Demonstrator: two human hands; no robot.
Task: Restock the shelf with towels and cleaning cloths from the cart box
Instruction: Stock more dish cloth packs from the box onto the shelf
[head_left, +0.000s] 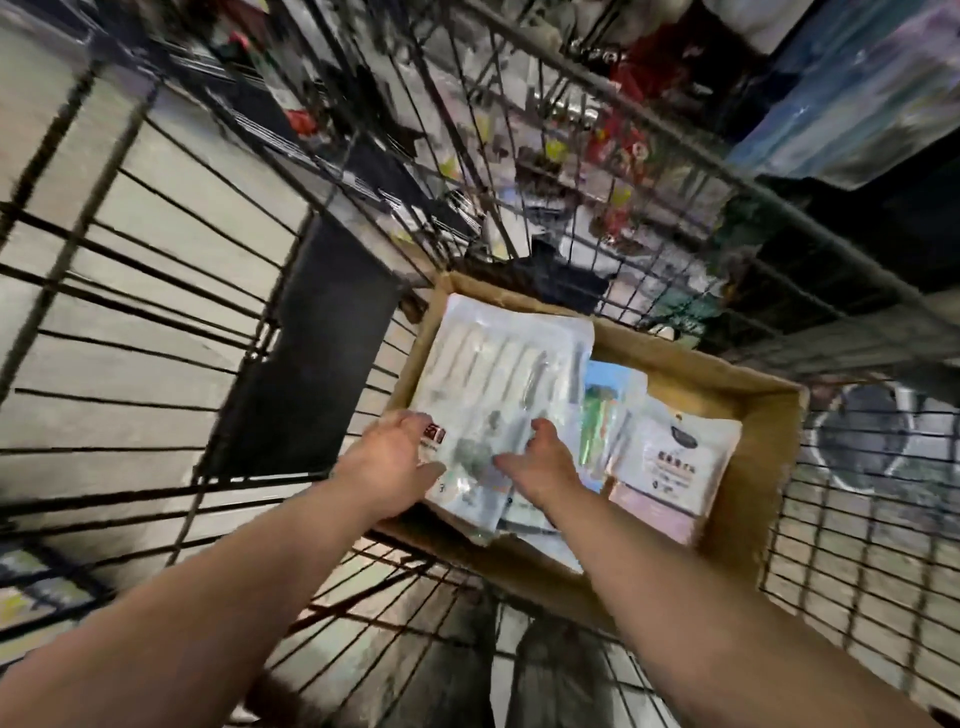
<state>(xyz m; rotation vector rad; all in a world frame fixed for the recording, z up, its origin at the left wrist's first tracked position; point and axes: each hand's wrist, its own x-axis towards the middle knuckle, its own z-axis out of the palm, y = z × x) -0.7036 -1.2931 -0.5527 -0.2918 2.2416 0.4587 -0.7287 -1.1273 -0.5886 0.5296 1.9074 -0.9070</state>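
A brown cardboard box (748, 483) sits inside a wire cart. On top of its contents lies a large clear-wrapped pack of pale cloths (498, 374). My left hand (389, 462) is at the pack's near left corner with the thumb over its edge. My right hand (540, 467) lies on the pack's near right part, fingers reaching over it. Both hands look to be taking hold of the pack, but motion blur hides the fingertips. A smaller white packet (675, 462) and a green-printed packet (597, 415) lie to the right in the box.
The black wire cart walls (156, 291) surround the box on all sides. Shelves with blurred red and mixed goods (634, 119) stand beyond the cart. Blue-wrapped packs (857, 104) sit at the upper right. A cart wheel (862, 436) shows through the mesh at right.
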